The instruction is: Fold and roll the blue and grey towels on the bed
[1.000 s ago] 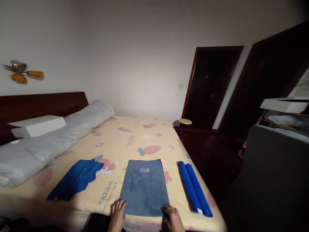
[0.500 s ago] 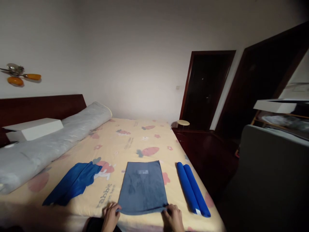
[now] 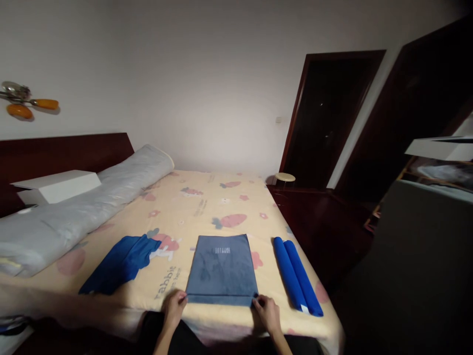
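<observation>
A grey-blue cloth (image 3: 222,268) with small white lettering near its far edge lies flat on the bed. Along its near side runs a narrow folded strip. My left hand (image 3: 175,308) pinches the near left corner, thumb and fingertips together. At the near right corner my right hand (image 3: 268,311) is closed in a pinch on the cloth's edge. Right of it rest two blue rolls (image 3: 296,276) side by side, one with a white tag at its near end. To the left lies a crumpled blue cloth (image 3: 121,264).
The bed (image 3: 207,207) has a yellow sheet with printed carrots and rabbits. A long grey bedding roll (image 3: 121,197) and a white box (image 3: 61,187) lie by the dark headboard (image 3: 62,150). A round stool (image 3: 285,177) stands beyond, near the dark door (image 3: 332,118).
The grey-blue cloth's near edge was curved and now lies straight, with a folded strip along it. Both hands stay at its near corners. The view has tilted, so things sit higher.
</observation>
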{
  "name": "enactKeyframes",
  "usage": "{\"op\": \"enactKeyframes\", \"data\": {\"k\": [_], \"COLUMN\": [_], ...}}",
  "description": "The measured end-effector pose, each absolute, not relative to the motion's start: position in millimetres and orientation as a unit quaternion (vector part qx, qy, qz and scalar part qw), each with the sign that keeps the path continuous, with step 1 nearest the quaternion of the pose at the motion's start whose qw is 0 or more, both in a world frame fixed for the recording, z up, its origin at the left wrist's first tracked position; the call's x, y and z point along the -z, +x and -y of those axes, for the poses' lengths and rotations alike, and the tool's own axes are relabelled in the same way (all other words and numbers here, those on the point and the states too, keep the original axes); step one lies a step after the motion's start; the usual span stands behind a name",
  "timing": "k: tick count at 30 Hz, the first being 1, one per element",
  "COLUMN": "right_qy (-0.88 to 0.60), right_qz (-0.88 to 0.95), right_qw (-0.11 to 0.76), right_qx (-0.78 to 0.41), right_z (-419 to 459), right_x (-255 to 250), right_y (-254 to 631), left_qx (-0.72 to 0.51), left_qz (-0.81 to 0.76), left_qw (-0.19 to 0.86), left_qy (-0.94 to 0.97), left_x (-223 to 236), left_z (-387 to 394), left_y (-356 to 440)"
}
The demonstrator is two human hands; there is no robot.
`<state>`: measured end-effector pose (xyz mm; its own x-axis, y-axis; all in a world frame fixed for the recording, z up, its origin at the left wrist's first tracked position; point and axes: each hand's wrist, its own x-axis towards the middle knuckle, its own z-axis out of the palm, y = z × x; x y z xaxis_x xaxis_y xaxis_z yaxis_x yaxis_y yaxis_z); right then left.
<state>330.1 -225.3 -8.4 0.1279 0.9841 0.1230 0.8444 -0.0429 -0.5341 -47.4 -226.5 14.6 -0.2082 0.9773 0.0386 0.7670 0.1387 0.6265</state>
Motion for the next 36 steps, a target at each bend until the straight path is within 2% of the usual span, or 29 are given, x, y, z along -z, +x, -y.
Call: {"op": "enactKeyframes", "data": {"k": [6,11,23,30,36], "right_qy": [-0.740,-0.745,-0.780,-0.745,-0.731], "right_qz": [0.639,0.644,0.597,0.639,0.651], "right_qw": [0.188,0.171,0.183,0.192,0.200], "right_qx": [-0.087,-0.038,-0.046,0.008,0.043], "right_z": [228,236,241,243,245], "right_x": [-2,-9,5,2,6], "right_y": [320,311,323,317,314], "left_qx": [-0.231,-0.202,-0.164,-0.167,-0.162], "left_qz": [-0.783,-0.814,-0.824,-0.824,-0.834], "left_qw": [0.159,0.110,0.109,0.073,0.085], "left_qy": [0.555,0.533,0.531,0.536,0.521], "left_x": [-17,-20,-29,-34,-35], "left_z": [222,222,233,231,222], "left_y": [-37,-23,-31,-13,-7]}}
